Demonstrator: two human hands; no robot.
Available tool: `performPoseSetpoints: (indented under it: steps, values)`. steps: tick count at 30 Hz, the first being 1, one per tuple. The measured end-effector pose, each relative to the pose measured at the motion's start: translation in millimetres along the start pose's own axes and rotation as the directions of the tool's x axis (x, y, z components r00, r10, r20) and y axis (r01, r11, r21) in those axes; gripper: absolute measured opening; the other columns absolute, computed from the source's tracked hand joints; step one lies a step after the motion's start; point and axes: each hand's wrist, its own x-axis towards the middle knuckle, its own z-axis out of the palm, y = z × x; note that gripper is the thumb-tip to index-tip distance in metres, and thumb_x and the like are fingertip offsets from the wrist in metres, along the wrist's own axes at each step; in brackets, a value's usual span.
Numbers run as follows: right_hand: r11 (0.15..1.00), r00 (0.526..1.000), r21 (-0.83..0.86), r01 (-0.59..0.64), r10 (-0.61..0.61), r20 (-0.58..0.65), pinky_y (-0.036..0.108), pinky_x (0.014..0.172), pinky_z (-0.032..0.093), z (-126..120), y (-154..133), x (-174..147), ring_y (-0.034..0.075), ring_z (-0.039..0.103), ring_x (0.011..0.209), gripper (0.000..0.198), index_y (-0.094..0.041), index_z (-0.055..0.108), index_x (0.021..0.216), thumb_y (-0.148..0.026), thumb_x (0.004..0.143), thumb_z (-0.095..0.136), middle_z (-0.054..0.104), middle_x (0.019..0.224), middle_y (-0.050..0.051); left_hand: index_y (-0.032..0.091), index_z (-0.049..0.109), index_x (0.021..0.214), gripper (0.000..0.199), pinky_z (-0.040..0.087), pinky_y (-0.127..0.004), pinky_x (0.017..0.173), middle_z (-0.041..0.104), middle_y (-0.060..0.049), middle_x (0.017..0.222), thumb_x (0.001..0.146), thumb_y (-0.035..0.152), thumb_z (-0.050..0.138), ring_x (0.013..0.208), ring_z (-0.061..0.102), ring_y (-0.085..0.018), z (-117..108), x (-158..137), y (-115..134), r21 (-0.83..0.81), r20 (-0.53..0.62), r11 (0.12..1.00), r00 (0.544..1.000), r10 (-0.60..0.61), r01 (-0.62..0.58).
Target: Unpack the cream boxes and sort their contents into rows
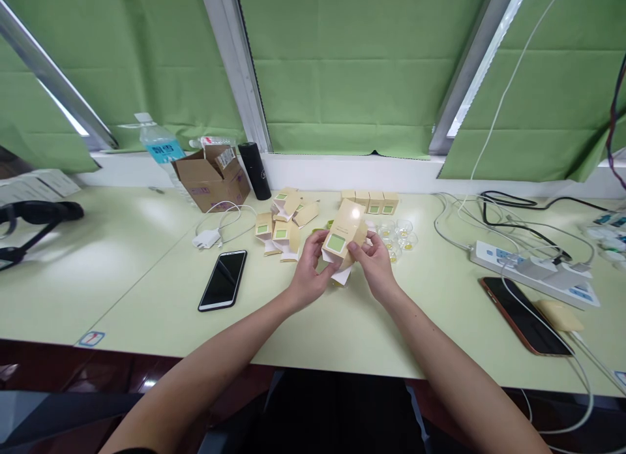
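A small cream cardboard box (349,224) with a green square on its face is held up over the table between both hands. My left hand (313,265) grips its left side and lower end, fingers wrapped round it. My right hand (374,261) pinches the right edge with thumb and fingers. White flaps hang open at the box's lower end. Left of the hands lies a loose pile of similar boxes (282,232), several with open flaps. Behind stands a row of closed boxes (375,203). Several clear round plastic containers (403,229) with yellow spots sit right of my right hand.
A phone (223,280) and a white charger (206,239) lie to the left. Behind them stand a brown carton (215,183), a water bottle (159,144) and a black cylinder (255,171). To the right are a power strip (533,271), cables and another phone (523,317).
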Motion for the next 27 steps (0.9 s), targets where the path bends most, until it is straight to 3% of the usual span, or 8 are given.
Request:
performPoseSetpoints:
  steps: [5, 10, 14, 17, 21, 27]
  values:
    - [1.0, 0.999, 0.013, -0.004, 0.005, -0.031, 0.048, 0.085, 0.067, -1.4, -1.7, -0.7, 0.033, 0.081, 0.095, 0.069, -0.025, 0.06, 0.113, -0.06, 0.063, 0.093, 0.084, 0.099, 0.008, 0.029, 0.04, 0.145, 0.064, 0.051, -0.044, 0.108, 0.056, -0.014, 0.144, 0.093, 0.044, 0.073, 0.134, 0.057, -0.028, -0.4, -0.5, 4.3, -0.072, 0.023, 0.997, 1.0, -0.017, 0.018]
    - [1.0, 1.0, -0.009, 0.018, -0.018, -0.009, 0.048, 0.088, 0.067, -0.4, -2.2, -2.1, 0.033, 0.08, 0.101, 0.061, -0.023, 0.069, 0.111, -0.055, 0.065, 0.092, 0.083, 0.107, 0.01, 0.025, 0.044, 0.139, 0.055, 0.056, -0.039, 0.095, 0.07, -0.012, 0.123, 0.096, 0.049, 0.069, 0.112, 0.069, -0.024, -4.5, 4.0, 10.4, -0.155, -0.011, 0.983, 0.995, -0.096, 0.093]
    - [0.999, 0.998, -0.036, 0.033, -0.035, -0.049, 0.045, 0.081, 0.068, 0.7, -1.5, -3.7, 0.031, 0.08, 0.095, 0.054, -0.022, 0.072, 0.103, -0.05, 0.061, 0.095, 0.084, 0.102, 0.008, 0.02, 0.064, 0.109, 0.045, 0.057, -0.036, 0.085, 0.075, -0.009, 0.103, 0.088, 0.058, 0.075, 0.096, 0.071, -0.023, -7.1, 8.4, 8.1, -0.091, -0.066, 0.974, 0.974, -0.215, 0.209]
    - [0.998, 0.995, -0.045, 0.049, -0.052, -0.08, 0.044, 0.073, 0.068, 1.5, -2.2, -5.9, 0.029, 0.08, 0.084, 0.05, -0.022, 0.074, 0.096, -0.048, 0.059, 0.095, 0.084, 0.093, 0.007, 0.02, 0.065, 0.086, 0.043, 0.056, -0.033, 0.074, 0.073, -0.004, 0.086, 0.082, 0.061, 0.078, 0.079, 0.068, -0.019, -7.6, 10.1, 8.3, -0.066, -0.067, 0.959, 0.958, -0.28, 0.275]
    - [0.997, 0.995, -0.038, 0.067, -0.07, -0.069, 0.044, 0.068, 0.068, 1.6, -3.5, -8.5, 0.029, 0.079, 0.075, 0.044, -0.022, 0.076, 0.092, -0.047, 0.061, 0.094, 0.084, 0.086, 0.005, 0.02, 0.062, 0.078, 0.046, 0.055, -0.032, 0.069, 0.071, -0.002, 0.078, 0.076, 0.062, 0.082, 0.072, 0.066, -0.017, -7.9, 11.4, 12.5, -0.1, -0.039, 0.948, 0.951, -0.306, 0.301]
    - [0.997, 0.996, -0.053, 0.056, -0.06, -0.073, 0.046, 0.071, 0.068, 0.1, -2.7, -7.9, 0.03, 0.08, 0.08, 0.044, -0.022, 0.077, 0.093, -0.048, 0.061, 0.094, 0.084, 0.088, 0.006, 0.02, 0.063, 0.078, 0.046, 0.054, -0.031, 0.069, 0.071, -0.002, 0.078, 0.075, 0.061, 0.083, 0.073, 0.066, -0.017, -7.9, 11.5, 11.9, -0.088, -0.049, 0.948, 0.95, -0.31, 0.305]
